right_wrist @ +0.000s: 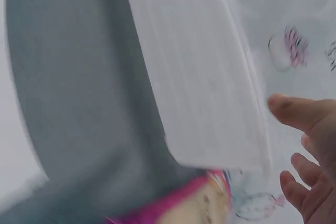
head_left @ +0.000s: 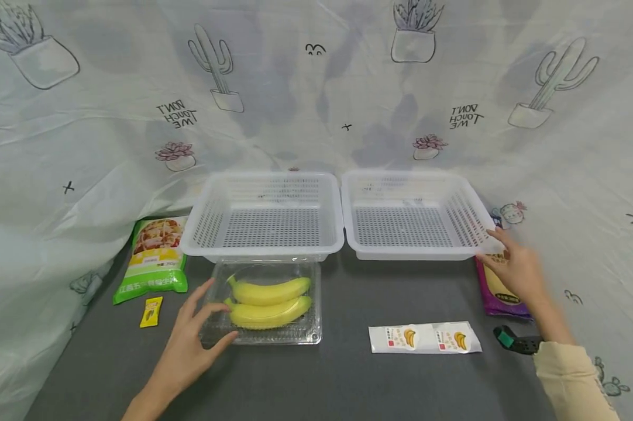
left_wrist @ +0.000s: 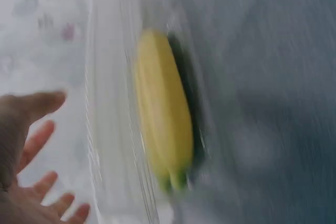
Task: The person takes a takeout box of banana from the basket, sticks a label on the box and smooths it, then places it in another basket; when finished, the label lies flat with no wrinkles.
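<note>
Two yellow bananas [head_left: 270, 313] lie side by side in a clear plastic clamshell box [head_left: 316, 304] in front of the left white basket. My left hand [head_left: 187, 345] is at the box's left side, fingers spread, thumb and fingertips overlapping its edge in the head view. In the left wrist view those fingers [left_wrist: 39, 142] appear spread and hold nothing. My right hand [head_left: 519, 272] reaches over a purple bag [head_left: 498, 292] beside the front right corner of the right white basket [head_left: 416, 252]. Its fingers look relaxed, with nothing between them in the right wrist view.
Left of the clear box are a green food bag [head_left: 153, 260] and a small yellow packet [head_left: 151, 311]. The left white basket [head_left: 264, 250] adjoins the right one. A label strip with banana pictures [head_left: 424, 338] lies front right, near a black strap-like item [head_left: 519, 341]. Printed cloth [head_left: 316, 88] hangs behind.
</note>
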A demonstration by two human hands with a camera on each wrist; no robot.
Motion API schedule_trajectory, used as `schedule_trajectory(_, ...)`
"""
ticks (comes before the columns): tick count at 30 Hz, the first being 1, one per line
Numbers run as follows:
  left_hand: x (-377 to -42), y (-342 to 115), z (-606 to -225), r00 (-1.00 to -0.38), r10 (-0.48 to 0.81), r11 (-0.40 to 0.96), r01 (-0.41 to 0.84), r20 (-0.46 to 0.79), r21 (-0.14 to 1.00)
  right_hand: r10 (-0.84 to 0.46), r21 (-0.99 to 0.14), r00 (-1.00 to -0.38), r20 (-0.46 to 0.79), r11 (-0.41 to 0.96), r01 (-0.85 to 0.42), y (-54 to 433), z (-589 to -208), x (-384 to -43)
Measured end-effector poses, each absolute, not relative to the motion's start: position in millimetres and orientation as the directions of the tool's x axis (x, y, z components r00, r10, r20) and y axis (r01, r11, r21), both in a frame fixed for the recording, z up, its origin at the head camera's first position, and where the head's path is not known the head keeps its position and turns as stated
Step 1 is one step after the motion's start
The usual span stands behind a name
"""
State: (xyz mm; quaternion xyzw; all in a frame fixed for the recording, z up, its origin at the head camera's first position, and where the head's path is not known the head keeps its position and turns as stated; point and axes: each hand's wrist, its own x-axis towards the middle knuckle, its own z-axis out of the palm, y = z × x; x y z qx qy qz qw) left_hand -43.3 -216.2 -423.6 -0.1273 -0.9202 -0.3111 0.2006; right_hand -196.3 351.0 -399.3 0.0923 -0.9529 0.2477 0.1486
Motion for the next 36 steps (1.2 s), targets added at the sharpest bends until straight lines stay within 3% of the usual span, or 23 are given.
schedule_trajectory(4, -42, -187, -420, -0.835, 0.116, 0.700, 0.453, 0.538, 0.553, -0.017, -0.607, -0.934, 0.356, 0.756, -0.245, 331, -407, -172)
schedule_trajectory(10, -48, -142, -426, -0.807, 0.180, 0.440, 0.577, 0.562, 0.688, 0.063, -0.780, -0.971, 0.232, 0.608, -0.148, 316, -417, -141)
schedule_trajectory(14, -54, -108, -436, -0.793, 0.239, 0.281, 0.608, 0.560, 0.742, 0.104, -0.880, -0.972, 0.213, 0.452, -0.144, 312, -429, -123)
schedule_trajectory(17, -56, -80, -443, -0.787, 0.297, 0.211, 0.607, 0.541, 0.767, 0.077, -0.945, -0.967, 0.241, 0.247, -0.216, 305, -443, -110)
schedule_trajectory(21, -62, -46, -451, -0.813, 0.383, 0.139, 0.520, 0.439, 0.843, 0.020, -0.962, -0.961, 0.274, 0.017, -0.274, 292, -462, -96)
schedule_trajectory(25, -72, -19, -462, -0.857, 0.433, 0.132, 0.368, 0.281, 0.920, -0.004, -0.964, -0.965, 0.262, -0.057, -0.261, 281, -479, -87)
schedule_trajectory(30, -81, 1, -479, -0.895, 0.421, 0.155, 0.228, 0.144, 0.961, -0.050, -0.975, -0.977, 0.205, -0.102, -0.199, 278, -496, -80)
schedule_trajectory(36, -90, 16, -495, -0.920, 0.368, 0.204, 0.219, 0.132, 0.954, -0.110, -0.990, -0.984, 0.142, -0.037, -0.138, 278, -510, -78)
